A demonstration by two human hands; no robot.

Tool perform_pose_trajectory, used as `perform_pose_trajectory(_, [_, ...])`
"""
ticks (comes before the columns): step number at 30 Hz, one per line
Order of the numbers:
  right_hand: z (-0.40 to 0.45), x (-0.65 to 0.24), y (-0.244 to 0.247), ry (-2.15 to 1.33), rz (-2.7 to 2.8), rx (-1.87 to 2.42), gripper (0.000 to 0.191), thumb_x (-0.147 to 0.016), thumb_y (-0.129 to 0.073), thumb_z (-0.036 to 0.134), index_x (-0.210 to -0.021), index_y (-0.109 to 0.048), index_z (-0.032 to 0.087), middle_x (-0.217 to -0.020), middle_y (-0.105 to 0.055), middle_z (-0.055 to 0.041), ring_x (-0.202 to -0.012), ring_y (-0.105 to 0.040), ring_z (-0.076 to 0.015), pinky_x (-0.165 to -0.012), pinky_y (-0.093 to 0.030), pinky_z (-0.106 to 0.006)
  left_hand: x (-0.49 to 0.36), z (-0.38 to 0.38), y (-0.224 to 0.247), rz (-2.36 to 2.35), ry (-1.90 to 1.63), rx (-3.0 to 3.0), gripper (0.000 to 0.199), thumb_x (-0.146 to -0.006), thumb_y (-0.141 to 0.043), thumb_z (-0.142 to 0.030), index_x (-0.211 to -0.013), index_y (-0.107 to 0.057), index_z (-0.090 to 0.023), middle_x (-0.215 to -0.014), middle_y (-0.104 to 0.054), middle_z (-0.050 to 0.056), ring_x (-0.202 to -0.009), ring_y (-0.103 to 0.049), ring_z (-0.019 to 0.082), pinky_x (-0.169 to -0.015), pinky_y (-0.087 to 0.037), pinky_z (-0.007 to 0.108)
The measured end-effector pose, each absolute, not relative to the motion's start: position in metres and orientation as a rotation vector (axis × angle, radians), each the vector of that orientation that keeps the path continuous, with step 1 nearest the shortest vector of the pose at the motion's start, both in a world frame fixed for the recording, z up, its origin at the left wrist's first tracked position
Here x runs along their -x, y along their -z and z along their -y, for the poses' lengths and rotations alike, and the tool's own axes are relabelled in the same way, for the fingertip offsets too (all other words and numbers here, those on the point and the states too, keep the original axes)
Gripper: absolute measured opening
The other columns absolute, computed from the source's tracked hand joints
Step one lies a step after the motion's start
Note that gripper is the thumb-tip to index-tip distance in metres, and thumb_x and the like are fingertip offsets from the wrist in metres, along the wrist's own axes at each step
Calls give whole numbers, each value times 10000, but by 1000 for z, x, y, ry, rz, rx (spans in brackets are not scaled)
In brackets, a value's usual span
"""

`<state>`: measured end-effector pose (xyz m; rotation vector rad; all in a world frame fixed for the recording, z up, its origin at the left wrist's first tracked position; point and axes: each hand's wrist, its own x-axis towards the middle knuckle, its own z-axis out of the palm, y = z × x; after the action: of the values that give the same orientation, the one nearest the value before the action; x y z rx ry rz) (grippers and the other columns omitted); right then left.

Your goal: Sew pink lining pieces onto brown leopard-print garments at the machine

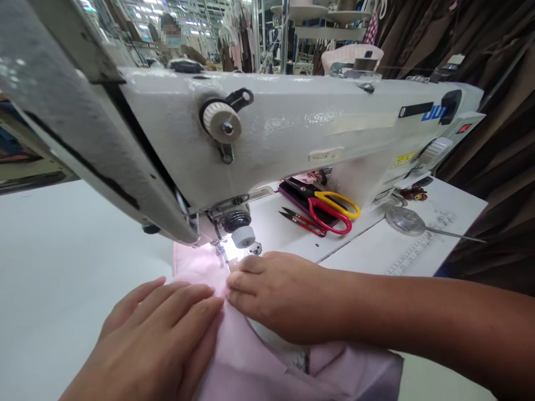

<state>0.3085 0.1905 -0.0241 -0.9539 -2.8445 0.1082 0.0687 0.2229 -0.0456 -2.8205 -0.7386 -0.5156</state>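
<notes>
Pale pink fabric (246,356) runs under the presser foot (220,248) of a white sewing machine (276,122), where a lamp lights it. My left hand (156,334) lies on the fabric, fingers stretched forward and open, left of the needle area. Close to the foot, my right hand (276,289) has its fingers curled and pressed together on the fabric's right edge. The two hands' fingertips almost meet. More of the cloth hangs in folds below my right forearm.
Scissors with red and yellow handles (334,211) and red thread snips (303,221) lie under the machine arm. Farther right is a clear round disc (405,221) with a thin rod. Brown garments (497,150) hang on the right. A person (178,47) is behind the machine.
</notes>
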Motion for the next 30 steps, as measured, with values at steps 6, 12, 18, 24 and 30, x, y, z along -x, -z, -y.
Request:
perform_pose_trajectory(6, [-196, -304, 25, -131, 2787, 1021, 177, -974, -560, 133, -1073, -690, 66, -1106, -674, -133, -955, -526, -254, -770, -484, -386, -72, -219, 46, 691, 456, 2816, 195, -945, -506, -291, -1102, -622, -285, -1058, -743, 5, -926, -684, 215, -997, -333, 454])
perform_pose_trajectory(12, [-195, -304, 28, -139, 2726, 1076, 178, -957, -553, 112, -1073, -682, 70, -1050, -667, -128, -920, -504, -260, -735, -471, -396, -70, -224, 46, 711, 383, 2793, 246, -966, -469, -315, -1178, -588, -280, -1139, -737, 25, -999, -697, 222, -1091, -270, 447])
perform_pose_trajectory(18, [-194, -304, 31, -116, 2704, 1091, 184, -958, -551, 119, -1090, -668, 69, -1043, -658, -120, -900, -490, -261, -724, -465, -396, -68, -235, 48, 714, 425, 2792, 285, -971, -453, -320, -1212, -591, -257, -1175, -747, 43, -1070, -699, 228, -1175, -211, 406])
perform_pose_trajectory(24, [-184, -306, 24, -116, 2731, 1074, 183, -943, -603, 168, -1091, -664, 80, -1060, -658, -124, -914, -507, -253, -759, -468, -383, -66, -241, 54, 728, 409, 2782, 350, -995, -433, -358, -1293, -580, -250, -1285, -718, 47, -1178, -668, 256, -1184, -207, 441])
perform_pose_trajectory(30, [-165, -312, 20, -222, 2813, 900, 160, -989, -529, 152, -1044, -679, 137, -1142, -642, -94, -979, -522, -233, -771, -459, -363, -47, -240, 47, 1278, 399, 2690, 410, -968, -399, -555, -960, -658, -237, -912, -735, 67, -843, -697, 303, -785, -524, 507])
